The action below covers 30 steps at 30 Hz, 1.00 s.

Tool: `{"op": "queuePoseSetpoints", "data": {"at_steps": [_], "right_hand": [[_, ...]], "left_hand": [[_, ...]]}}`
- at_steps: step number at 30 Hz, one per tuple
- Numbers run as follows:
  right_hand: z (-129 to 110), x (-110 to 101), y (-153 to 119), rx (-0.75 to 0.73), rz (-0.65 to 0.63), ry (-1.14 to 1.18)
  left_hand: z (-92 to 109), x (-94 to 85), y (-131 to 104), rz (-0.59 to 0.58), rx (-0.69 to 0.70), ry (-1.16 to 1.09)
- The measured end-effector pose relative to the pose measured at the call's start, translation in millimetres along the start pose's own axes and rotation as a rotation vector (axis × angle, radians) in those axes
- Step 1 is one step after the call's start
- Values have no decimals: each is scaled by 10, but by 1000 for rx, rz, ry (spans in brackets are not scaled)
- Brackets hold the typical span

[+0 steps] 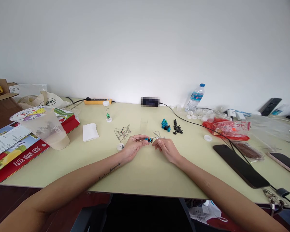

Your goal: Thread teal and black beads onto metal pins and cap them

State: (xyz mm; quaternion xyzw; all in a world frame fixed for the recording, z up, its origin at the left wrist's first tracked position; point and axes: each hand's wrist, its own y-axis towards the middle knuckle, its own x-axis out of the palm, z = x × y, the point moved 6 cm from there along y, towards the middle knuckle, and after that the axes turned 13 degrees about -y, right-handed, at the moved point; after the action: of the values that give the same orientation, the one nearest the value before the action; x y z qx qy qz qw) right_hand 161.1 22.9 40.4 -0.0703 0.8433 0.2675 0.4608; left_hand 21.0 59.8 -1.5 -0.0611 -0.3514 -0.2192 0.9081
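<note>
- At the middle of the pale green flat table (145, 174), the left hand (132, 148) pinches a small blue-and-black piece (148, 140).
- At that piece's 3 o'clock, the right hand (166, 149) has bent, nearly closed fingers; I can't tell what they grip.
- At the hands' 10 o'clock, bent silver wires (123, 131) lie.
- At 2 o'clock, small black pieces (176, 127) sit.

A clear water bottle (195, 99) with a blue cap stands on the worktop (145, 177) by the wall (135, 48). Well to the bottle's left lies a yellow power strip (98, 101); farther left and nearer are a folded white napkin (90, 132) and a lidded drink cup (48, 129). Right of the bottle and nearer lie a red plastic bag (232, 129) and a black phone (240, 166). Farther right, a dark slab (271, 107) leans upright, perhaps another phone.
</note>
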Motion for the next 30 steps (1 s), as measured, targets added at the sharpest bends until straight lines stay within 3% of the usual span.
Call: {"op": "queuePoseSetpoints", "data": {"at_steps": [8,17,22,30], "right_hand": [[-41,66,4,29,-43,-149],[-64,129,12,-25,-111,-95],[-70,95,-1,-1,-35,-84],[-177,149,-25,-43,-113,-127]], "left_hand": [[3,54,-40,-10,-28,2],[28,99,-88,-26,-3,103],[61,191,-118,-58,52,15],[76,120,-93,-38,125,168]]}}
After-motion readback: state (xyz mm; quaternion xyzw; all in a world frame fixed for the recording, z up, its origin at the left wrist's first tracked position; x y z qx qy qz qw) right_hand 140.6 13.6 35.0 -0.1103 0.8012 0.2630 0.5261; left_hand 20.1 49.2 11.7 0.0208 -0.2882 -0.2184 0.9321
